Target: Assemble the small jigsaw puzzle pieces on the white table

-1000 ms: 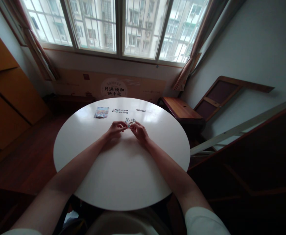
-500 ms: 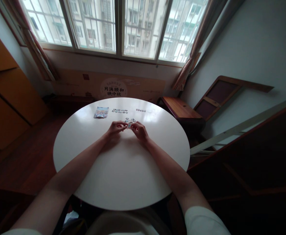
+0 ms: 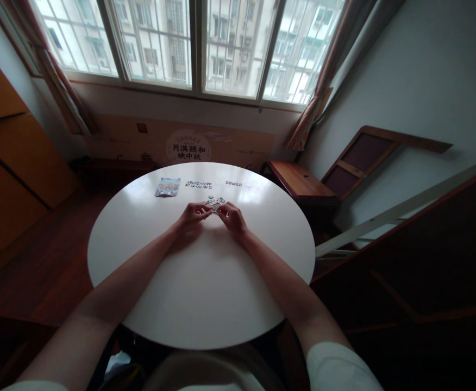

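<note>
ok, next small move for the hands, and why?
I'd probably ease one piece free with the right hand: its fingertips meet the left hand's at the near edge of the crowded pile of pieces, while the rows of pieces lie apart, farther off. Whether either holds one is too small to tell.

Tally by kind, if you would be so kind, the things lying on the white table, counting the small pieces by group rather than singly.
Printed picture: 1
Lined-up groups of small pieces: 2
Loose cluster of small pieces: 1
Total: 4
The single pieces are too small to count reliably.
</note>
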Motion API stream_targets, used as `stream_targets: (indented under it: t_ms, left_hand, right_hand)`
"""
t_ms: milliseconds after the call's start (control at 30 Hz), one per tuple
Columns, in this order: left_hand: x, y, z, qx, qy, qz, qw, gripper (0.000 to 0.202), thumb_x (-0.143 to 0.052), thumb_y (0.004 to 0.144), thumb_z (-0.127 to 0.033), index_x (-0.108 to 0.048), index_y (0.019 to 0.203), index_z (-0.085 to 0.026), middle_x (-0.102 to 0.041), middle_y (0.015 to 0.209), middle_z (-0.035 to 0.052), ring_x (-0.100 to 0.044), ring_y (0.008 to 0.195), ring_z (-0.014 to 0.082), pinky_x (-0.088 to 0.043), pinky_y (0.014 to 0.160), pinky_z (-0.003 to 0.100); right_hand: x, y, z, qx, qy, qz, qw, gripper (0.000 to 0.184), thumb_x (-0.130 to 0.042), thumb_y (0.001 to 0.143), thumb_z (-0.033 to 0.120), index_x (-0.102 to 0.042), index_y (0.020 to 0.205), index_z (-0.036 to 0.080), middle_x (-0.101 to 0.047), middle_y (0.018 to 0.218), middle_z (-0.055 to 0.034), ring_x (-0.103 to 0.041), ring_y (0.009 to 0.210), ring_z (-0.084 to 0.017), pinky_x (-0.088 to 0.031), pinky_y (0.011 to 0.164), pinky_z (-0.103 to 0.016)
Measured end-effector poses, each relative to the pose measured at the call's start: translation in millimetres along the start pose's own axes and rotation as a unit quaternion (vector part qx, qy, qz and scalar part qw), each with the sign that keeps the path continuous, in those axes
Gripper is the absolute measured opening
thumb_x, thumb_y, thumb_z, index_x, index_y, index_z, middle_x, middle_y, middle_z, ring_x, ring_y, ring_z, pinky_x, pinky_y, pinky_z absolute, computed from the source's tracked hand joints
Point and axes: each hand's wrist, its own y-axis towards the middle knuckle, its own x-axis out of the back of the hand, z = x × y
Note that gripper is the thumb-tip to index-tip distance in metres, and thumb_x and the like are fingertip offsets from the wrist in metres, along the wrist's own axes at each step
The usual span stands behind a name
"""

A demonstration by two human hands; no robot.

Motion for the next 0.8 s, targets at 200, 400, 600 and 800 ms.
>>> stream_targets:
  t_ms: [200, 400, 600, 800]
  left_hand:
    - [-4.6, -0.2, 2.1, -0.017, 0.073, -0.026, 0.997, 0.031, -0.066, 0.073, -0.042, -0.072, 0.079, -0.013, -0.069, 0.069, 0.0060, -0.057, 0.053, 0.0118, -0.044, 0.048, 0.022]
    - [-7.4, 0.1, 4.9, -0.019, 0.111, -0.055, 0.992, 0.026, -0.064, 0.075, -0.038, -0.071, 0.079, -0.014, -0.069, 0.069, 0.0056, -0.057, 0.055, 0.0128, -0.044, 0.050, 0.023]
    - [-7.2, -0.6, 5.2, -0.018, 0.138, -0.062, 0.988, 0.024, -0.063, 0.076, -0.038, -0.070, 0.076, -0.015, -0.068, 0.069, 0.0047, -0.057, 0.055, 0.0134, -0.045, 0.053, 0.024]
    - [-7.7, -1.3, 4.5, -0.022, 0.179, -0.064, 0.982, 0.020, -0.062, 0.077, -0.035, -0.069, 0.076, -0.017, -0.068, 0.069, 0.0034, -0.057, 0.056, 0.0132, -0.045, 0.053, 0.024]
  right_hand:
    - [0.5, -0.9, 0.3, 0.010, -0.008, 0.004, 1.000, 0.012, -0.055, 0.085, 0.024, -0.063, 0.080, 0.017, -0.054, 0.076, -0.0018, -0.053, 0.065, -0.012, -0.042, 0.065, -0.024]
    - [-0.2, -1.0, 0.1, 0.007, -0.009, 0.010, 1.000, 0.011, -0.055, 0.084, 0.023, -0.063, 0.081, 0.017, -0.055, 0.076, -0.0017, -0.053, 0.066, -0.012, -0.042, 0.064, -0.023]
    - [0.8, -0.8, 1.8, 0.009, -0.014, 0.013, 1.000, 0.011, -0.054, 0.084, 0.023, -0.062, 0.079, 0.017, -0.054, 0.074, -0.0016, -0.053, 0.065, -0.013, -0.042, 0.064, -0.024]
    - [1.6, -0.6, 3.0, 0.010, -0.018, 0.017, 1.000, 0.011, -0.054, 0.084, 0.023, -0.063, 0.079, 0.017, -0.054, 0.075, -0.0018, -0.053, 0.065, -0.013, -0.042, 0.064, -0.024]
